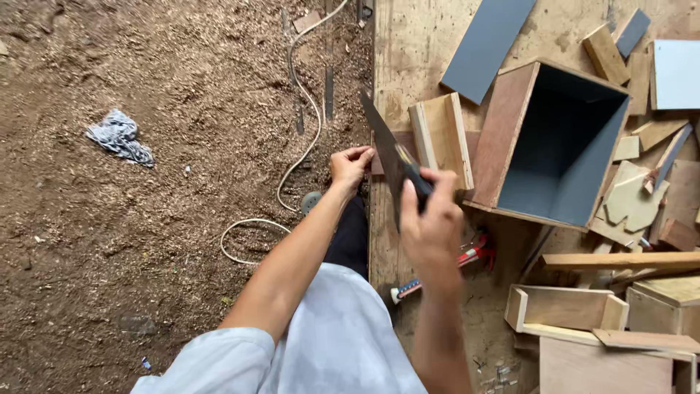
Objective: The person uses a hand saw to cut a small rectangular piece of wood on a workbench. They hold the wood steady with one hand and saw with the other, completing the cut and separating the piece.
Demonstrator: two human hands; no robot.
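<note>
Handsaw set on a wood strip at the left edge of the plywood work board

The right hand (432, 226) is clenched on the dark-bladed handsaw (386, 149); the left hand (350, 164) pinches the reddish-brown wood strip (390, 149) at the board (415, 44) edge. No finished cut shows; the strip looks whole.

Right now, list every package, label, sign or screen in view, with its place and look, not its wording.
No packages, labels, signs or screens show. Nearest thing: a red-and-white tube-like item on the plywood bench, partly hidden behind the right hand; whether it carries a label cannot be told.
</note>
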